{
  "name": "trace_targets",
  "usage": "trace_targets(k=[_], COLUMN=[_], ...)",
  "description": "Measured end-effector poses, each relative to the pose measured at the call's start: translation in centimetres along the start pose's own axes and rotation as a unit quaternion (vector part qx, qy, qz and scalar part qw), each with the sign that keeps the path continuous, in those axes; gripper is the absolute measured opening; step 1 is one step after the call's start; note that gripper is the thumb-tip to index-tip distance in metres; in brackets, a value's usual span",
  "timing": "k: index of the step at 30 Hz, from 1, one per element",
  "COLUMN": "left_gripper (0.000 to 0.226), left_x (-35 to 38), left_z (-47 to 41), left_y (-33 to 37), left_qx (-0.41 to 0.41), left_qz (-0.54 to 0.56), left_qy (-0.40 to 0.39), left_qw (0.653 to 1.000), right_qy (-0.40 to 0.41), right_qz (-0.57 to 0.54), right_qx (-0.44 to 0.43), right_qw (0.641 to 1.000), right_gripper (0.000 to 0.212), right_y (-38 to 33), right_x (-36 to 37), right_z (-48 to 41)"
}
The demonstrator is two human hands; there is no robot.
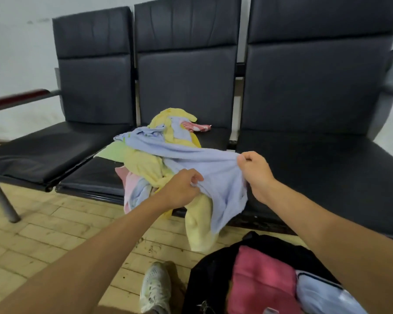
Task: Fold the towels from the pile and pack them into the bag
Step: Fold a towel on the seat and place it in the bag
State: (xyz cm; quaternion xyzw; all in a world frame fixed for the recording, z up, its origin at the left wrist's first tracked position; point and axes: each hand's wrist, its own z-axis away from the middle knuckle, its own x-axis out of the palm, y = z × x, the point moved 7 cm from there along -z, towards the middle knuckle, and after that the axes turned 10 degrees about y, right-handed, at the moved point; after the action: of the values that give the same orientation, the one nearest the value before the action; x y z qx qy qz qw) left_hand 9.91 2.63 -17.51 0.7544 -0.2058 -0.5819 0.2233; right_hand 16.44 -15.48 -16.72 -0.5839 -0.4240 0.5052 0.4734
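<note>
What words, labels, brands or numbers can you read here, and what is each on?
None can be read.
The lavender towel gripped by the left hand and right hand, the towel pile, black bag, seats and white shoe show no lettering.
A small pale patch in the bag is too blurred to tell.

A black padded three-seat bench (304, 87) stands beyond the left hand (182, 189), against a white wall (16, 53); below that hand, a white mesh sneaker (156, 288) rests on the pale wooden floor (43, 234).
</note>
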Motion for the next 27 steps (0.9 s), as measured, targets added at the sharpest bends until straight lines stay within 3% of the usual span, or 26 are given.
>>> trace_targets(k=[6,11,14,16,19,23,25,27], left_gripper=[0.042,0.05,0.054,0.053,0.047,0.031,0.02,0.015], left_x=[3.0,6.1,9.2,11.0,12.8,14.1,14.2,14.3], left_z=[-0.5,-0.3,0.1,0.1,-0.7,-1.6,-1.4,-1.0], left_y=[6.3,10.2,11.5,12.3,13.1,14.1,14.9,15.7], left_qx=[0.061,0.089,0.116,0.145,0.188,0.231,0.251,0.266], left_qz=[-0.039,-0.028,-0.053,-0.115,-0.188,-0.219,-0.206,-0.164], left_qy=[-0.039,-0.041,-0.081,-0.111,-0.12,-0.089,-0.062,-0.051], left_qw=[0.997,0.995,0.988,0.976,0.957,0.944,0.944,0.949], right_qy=[0.087,0.182,0.194,0.151,0.016,-0.09,-0.122,-0.15], right_qz=[-0.096,-0.073,-0.003,0.061,0.22,0.432,0.495,0.516], right_qx=[0.035,0.009,-0.024,-0.032,-0.07,-0.213,-0.219,-0.193], right_qw=[0.991,0.981,0.981,0.986,0.973,0.872,0.832,0.821], right_gripper=[0.016,0.016,0.011,0.011,0.011,0.021,0.028,0.03], right_y=[-2.0,-1.4,-0.3,1.3,3.4,2.4,2.7,3.8], right_x=[-9.4,-17.3,-20.9,-21.9,-21.6,-20.6,-20.6,-21.1], right_z=[-1.4,-2.0,-1.8,-1.6,-0.9,1.3,2.3,2.8])
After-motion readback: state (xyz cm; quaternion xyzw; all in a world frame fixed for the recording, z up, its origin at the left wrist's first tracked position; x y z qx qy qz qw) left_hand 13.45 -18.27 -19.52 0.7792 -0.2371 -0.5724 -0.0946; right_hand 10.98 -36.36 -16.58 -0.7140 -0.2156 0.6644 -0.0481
